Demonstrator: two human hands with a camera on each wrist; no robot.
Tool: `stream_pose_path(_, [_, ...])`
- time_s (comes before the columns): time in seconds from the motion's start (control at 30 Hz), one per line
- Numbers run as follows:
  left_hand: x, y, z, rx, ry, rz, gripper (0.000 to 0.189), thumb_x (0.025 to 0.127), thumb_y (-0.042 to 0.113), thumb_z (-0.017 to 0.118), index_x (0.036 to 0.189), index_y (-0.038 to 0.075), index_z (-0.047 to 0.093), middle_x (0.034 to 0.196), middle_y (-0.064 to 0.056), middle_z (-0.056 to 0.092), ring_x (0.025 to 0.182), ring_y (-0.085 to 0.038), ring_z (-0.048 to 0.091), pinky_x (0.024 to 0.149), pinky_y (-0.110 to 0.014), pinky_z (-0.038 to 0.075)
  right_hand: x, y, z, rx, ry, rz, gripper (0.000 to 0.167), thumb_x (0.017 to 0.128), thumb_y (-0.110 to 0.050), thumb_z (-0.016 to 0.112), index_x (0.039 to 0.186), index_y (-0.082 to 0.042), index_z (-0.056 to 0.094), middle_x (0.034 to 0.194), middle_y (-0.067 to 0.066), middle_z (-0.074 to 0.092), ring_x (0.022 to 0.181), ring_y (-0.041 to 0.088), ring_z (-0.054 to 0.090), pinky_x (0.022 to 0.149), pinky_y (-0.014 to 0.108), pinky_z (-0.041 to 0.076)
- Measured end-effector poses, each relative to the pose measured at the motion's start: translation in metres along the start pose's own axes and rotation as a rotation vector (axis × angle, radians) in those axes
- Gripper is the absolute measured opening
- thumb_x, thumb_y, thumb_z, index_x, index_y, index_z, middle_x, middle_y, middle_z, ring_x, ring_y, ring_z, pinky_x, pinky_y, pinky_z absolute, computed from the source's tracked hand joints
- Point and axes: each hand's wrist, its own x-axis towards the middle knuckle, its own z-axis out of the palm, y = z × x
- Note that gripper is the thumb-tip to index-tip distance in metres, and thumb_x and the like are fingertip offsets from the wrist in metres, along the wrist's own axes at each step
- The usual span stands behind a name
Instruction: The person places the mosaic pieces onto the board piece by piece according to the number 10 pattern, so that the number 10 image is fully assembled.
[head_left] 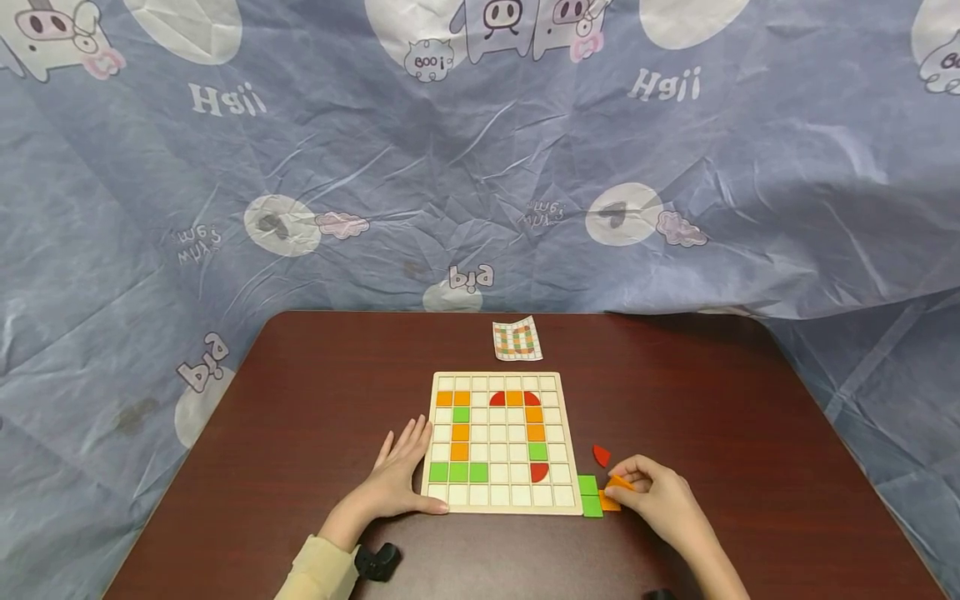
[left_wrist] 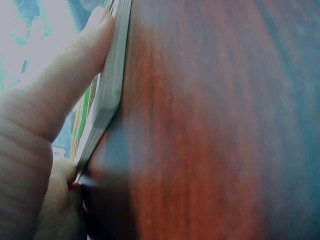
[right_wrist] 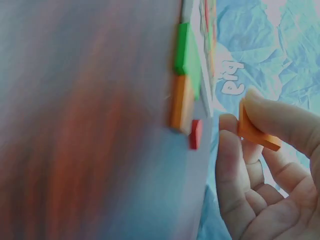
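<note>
A square wooden grid board [head_left: 501, 497] lies on the table with orange, green and red tiles set in some of its cells. My left hand [head_left: 399, 477] spreads its fingers along the board's left side. Its thumb [left_wrist: 82, 60] rests on the board's front edge near the corner. To the right of the board, my right hand [head_left: 660, 498] pinches an orange square tile [right_wrist: 252, 131] between thumb and fingertips, above the table. Below it lies another orange tile [head_left: 609, 503], against two green tiles [head_left: 589, 495] at the board's lower right corner.
A red quarter-round tile [head_left: 601, 455] lies on the table just beyond the right hand. Behind the board is a small paper card [head_left: 517, 340] with a coloured grid pattern. A printed grey-blue cloth [head_left: 480, 167] hangs beyond the dark red table [head_left: 337, 358].
</note>
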Motion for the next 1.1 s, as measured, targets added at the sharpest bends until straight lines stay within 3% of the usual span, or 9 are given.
stream_pose_path(0.13, [0.001,0.000,0.000,-0.002,0.000,0.000,0.128,0.068,0.056,0.084,0.158,0.003,0.010,0.166,-0.016,0.001,0.154,-0.034,0.001,0.120,-0.059,-0.005,0.004,-0.012,0.004,0.029,0.021,-0.021,0.021,0.079,-0.018,0.082,0.095,-0.012,0.070,0.089,-0.001,0.072,0.080,0.009,0.063,0.067,0.021,0.050])
stream_pose_path(0.4, [0.001,0.001,0.000,0.002,-0.011,-0.011,0.128,0.068,0.057,0.084,0.159,0.007,0.008,0.166,-0.012,-0.002,0.155,-0.030,-0.001,0.121,-0.056,-0.006,0.012,-0.035,0.027,0.170,-0.035,-0.040,0.016,0.083,-0.011,0.077,0.098,-0.011,0.071,0.086,0.001,0.071,0.077,0.010,0.062,0.063,0.022,0.050])
stream_pose_path(0.77, [0.000,0.001,0.001,-0.004,-0.010,-0.011,0.128,0.067,0.057,0.084,0.158,0.006,0.010,0.166,-0.013,0.000,0.155,-0.031,-0.001,0.120,-0.057,-0.006,0.020,-0.054,0.066,0.191,-0.046,-0.091,0.013,0.081,-0.006,0.076,0.091,-0.014,0.071,0.078,-0.005,0.069,0.071,0.008,0.059,0.064,0.021,0.046])
stream_pose_path(1.1, [0.000,0.000,0.001,0.004,-0.010,-0.014,0.128,0.067,0.057,0.084,0.159,0.007,0.010,0.166,-0.013,-0.001,0.155,-0.031,0.000,0.120,-0.057,-0.006,0.023,-0.061,0.084,0.067,-0.004,-0.200,0.014,0.079,-0.006,0.079,0.085,-0.016,0.072,0.074,-0.007,0.067,0.068,0.004,0.059,0.061,0.018,0.047])
